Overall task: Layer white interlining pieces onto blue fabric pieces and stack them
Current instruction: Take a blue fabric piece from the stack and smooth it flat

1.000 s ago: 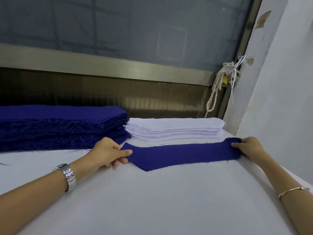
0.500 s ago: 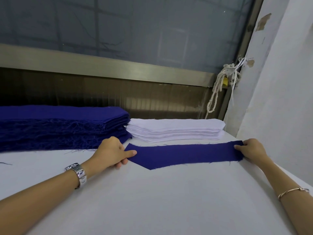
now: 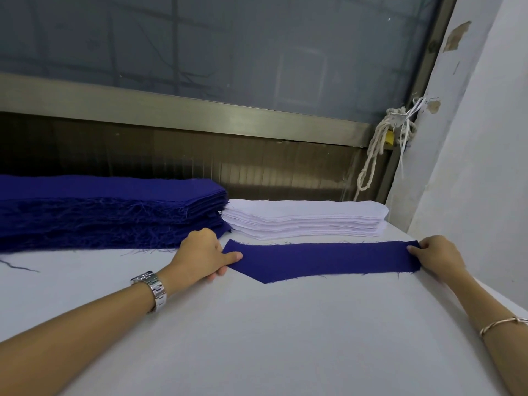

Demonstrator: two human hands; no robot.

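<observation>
One long blue fabric piece (image 3: 320, 260) with a pointed left end lies flat on the white table (image 3: 271, 338). My left hand (image 3: 200, 254) pinches its left tip between thumb and fingers. At the other end, my right hand (image 3: 435, 257) pinches the square right edge. Behind it sits a stack of white interlining pieces (image 3: 305, 218). A thick stack of blue fabric pieces (image 3: 108, 211) with frayed edges stands at the back left.
A window with a metal frame (image 3: 183, 110) runs along the back of the table. A knotted white rope (image 3: 377, 147) hangs in the right corner beside a white wall (image 3: 480, 167). Loose blue threads (image 3: 20, 265) lie at the left.
Both hands have slid the blue piece slightly to the right and a little nearer to me, keeping their hold on its ends.
</observation>
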